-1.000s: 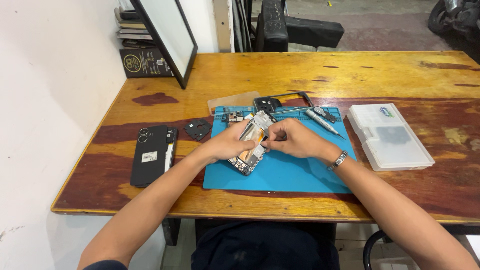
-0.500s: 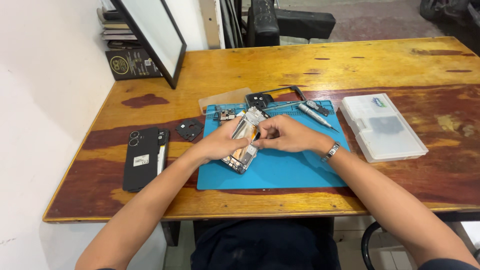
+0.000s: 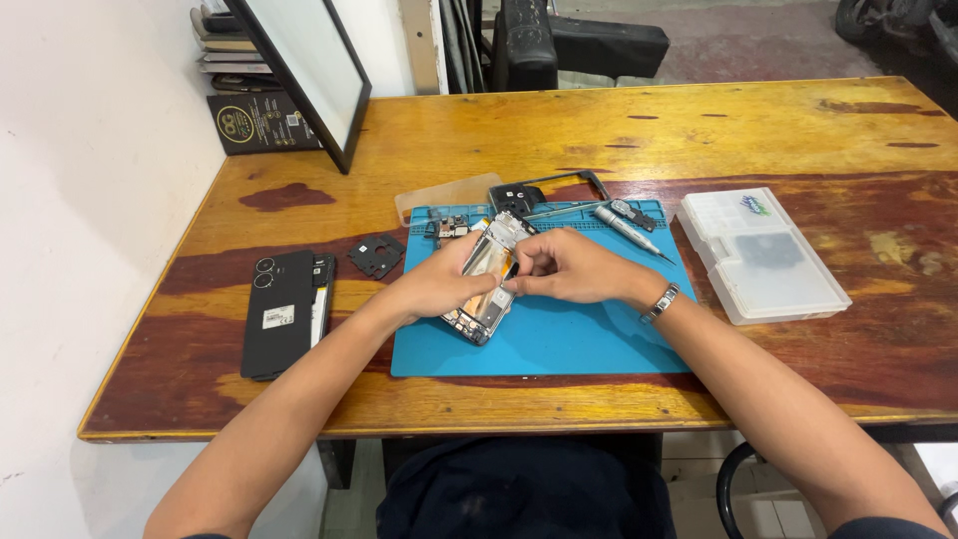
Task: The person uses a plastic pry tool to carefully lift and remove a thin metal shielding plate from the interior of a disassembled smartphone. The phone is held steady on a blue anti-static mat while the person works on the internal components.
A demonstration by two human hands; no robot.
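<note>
Centrally, my left hand (image 3: 444, 284) and right hand (image 3: 569, 268) both grip the opened phone (image 3: 486, 274) over the blue mat (image 3: 559, 339).

Black square package (image 3: 261, 123) with a round gold emblem at the table's far-left corner; white rectangular label (image 3: 277, 317) on the black phone back (image 3: 279, 311).

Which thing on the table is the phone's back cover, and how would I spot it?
Start at the blue mat in the middle of the wooden table, then look left, past the left hand. The back cover lies flat on the bare wood, a long black slab. Unlike the small black plate nearby, it has round camera holes.
</note>
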